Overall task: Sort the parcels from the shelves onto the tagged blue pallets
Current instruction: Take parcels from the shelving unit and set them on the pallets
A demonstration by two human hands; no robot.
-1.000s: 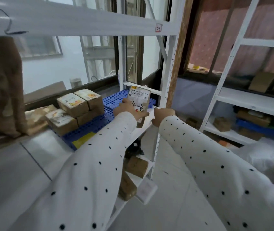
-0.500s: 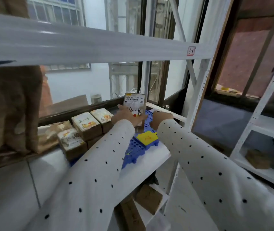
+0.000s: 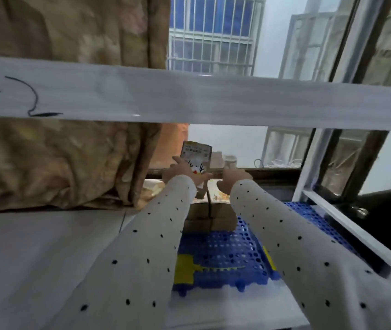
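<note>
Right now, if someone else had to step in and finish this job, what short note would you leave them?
Left hand: grips a labelled parcel, held upright above the back of the blue pallet.
Right hand: beside the parcel, fingers loosely curled, holding nothing as far as I can see.
Done: a few brown boxes already stand at the far end of the pallet, which carries a yellow tag.
Left: set this parcel down with the boxes, then fetch more from the shelves.
</note>
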